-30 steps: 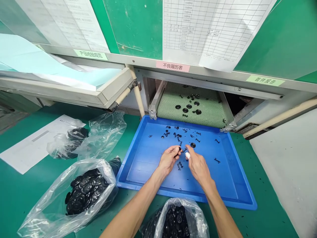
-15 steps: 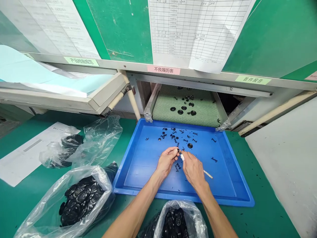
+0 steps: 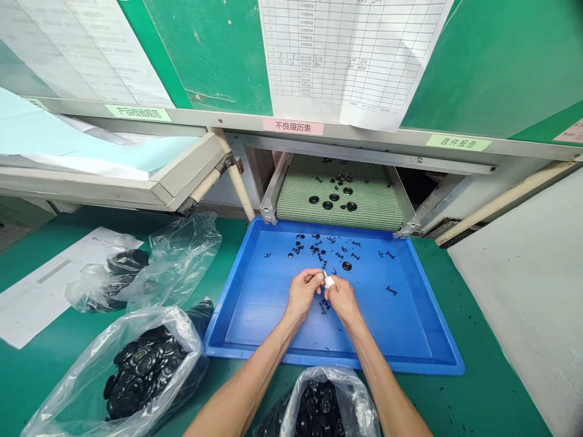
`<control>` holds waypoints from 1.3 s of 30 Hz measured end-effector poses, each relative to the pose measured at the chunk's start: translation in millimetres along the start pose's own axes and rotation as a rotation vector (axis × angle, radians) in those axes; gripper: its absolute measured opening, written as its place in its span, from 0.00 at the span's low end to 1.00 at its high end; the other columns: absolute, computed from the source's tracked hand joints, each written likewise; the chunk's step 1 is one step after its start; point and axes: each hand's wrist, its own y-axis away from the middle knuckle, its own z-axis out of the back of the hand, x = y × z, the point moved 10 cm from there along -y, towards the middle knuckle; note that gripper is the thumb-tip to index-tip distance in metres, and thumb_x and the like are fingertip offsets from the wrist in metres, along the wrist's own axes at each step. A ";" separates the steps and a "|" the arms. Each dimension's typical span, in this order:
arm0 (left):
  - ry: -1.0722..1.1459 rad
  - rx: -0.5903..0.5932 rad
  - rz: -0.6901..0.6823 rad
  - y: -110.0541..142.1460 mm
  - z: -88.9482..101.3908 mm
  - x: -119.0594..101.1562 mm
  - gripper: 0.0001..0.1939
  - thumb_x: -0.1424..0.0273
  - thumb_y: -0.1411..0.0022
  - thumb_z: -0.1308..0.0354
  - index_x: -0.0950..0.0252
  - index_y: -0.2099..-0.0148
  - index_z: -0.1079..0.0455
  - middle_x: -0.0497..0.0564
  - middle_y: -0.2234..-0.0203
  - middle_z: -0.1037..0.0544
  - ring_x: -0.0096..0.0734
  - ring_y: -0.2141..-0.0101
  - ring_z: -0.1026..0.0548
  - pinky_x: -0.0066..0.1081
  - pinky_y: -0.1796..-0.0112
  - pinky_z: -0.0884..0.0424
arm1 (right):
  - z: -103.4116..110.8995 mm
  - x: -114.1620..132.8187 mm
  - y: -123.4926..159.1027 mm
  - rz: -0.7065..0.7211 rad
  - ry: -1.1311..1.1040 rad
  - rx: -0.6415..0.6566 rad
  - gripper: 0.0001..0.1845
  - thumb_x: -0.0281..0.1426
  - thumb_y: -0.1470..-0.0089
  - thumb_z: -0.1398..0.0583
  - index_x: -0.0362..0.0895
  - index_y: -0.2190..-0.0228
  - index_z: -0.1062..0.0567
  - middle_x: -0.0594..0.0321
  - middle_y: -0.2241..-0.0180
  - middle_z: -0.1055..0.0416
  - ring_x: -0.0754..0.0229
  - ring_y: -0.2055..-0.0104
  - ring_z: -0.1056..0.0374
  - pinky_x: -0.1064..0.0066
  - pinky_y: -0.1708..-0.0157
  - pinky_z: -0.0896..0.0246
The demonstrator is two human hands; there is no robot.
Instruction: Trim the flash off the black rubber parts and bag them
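Observation:
Over the blue tray (image 3: 259,328) both my hands meet, fingertips close together. My left hand (image 3: 301,296) is closed in a pinch on a small black part (image 3: 323,275), mostly covered by the fingers. My right hand (image 3: 344,299) is closed against it, gripping a slim light-coloured tool; a white piece (image 3: 329,282) shows at its fingertips. Whether that white piece is part of the tool or a finger wrap, I cannot tell. A black round part (image 3: 347,266) lies just beyond my right hand, and thin black scraps (image 3: 323,306) lie beneath the hands.
A green conveyor belt (image 3: 300,209) with several black discs ends at the tray's far edge. An open plastic bag of black discs (image 3: 146,364) stands at left, another bag (image 3: 319,406) between my forearms. A smaller bag (image 3: 127,261) lies on paper. A white panel (image 3: 523,291) borders the right.
My right hand has turned and drawn in closer to my left, and the tool's handle end that stuck out behind it is now hidden. The whole view has shifted slightly.

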 end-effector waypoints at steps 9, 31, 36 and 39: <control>0.224 -0.068 0.150 -0.2 10.1 12.1 0.07 0.76 0.54 0.39 0.68 0.68 0.32 0.54 0.70 0.23 0.22 0.75 0.29 0.21 0.76 0.35 | 9.0 -6.4 -74.4 0.065 0.148 -0.032 0.25 0.22 0.48 0.51 0.47 0.50 0.30 0.56 0.55 0.30 0.58 0.57 0.33 0.73 0.60 0.43; 0.264 0.163 0.183 6.8 -12.1 6.9 0.19 0.64 0.56 0.30 0.68 0.62 0.26 0.49 0.72 0.26 0.17 0.77 0.33 0.18 0.78 0.37 | 37.4 65.8 5.0 0.540 -0.128 0.139 0.13 0.22 0.48 0.49 0.46 0.65 0.27 0.65 0.68 0.31 0.63 0.67 0.37 0.72 0.66 0.45; 0.211 0.222 0.162 9.6 -19.9 7.0 0.17 0.62 0.53 0.32 0.70 0.65 0.26 0.49 0.77 0.28 0.18 0.77 0.34 0.18 0.78 0.38 | 44.3 61.1 8.3 0.493 -0.129 0.069 0.14 0.24 0.48 0.50 0.46 0.65 0.27 0.64 0.67 0.32 0.62 0.67 0.37 0.72 0.67 0.45; 0.196 0.237 0.176 10.9 -22.5 6.1 0.17 0.62 0.54 0.32 0.71 0.67 0.28 0.47 0.79 0.31 0.17 0.80 0.37 0.17 0.83 0.46 | 49.5 56.4 9.6 0.461 -0.127 0.023 0.13 0.25 0.48 0.49 0.46 0.66 0.26 0.63 0.68 0.32 0.62 0.69 0.38 0.72 0.67 0.45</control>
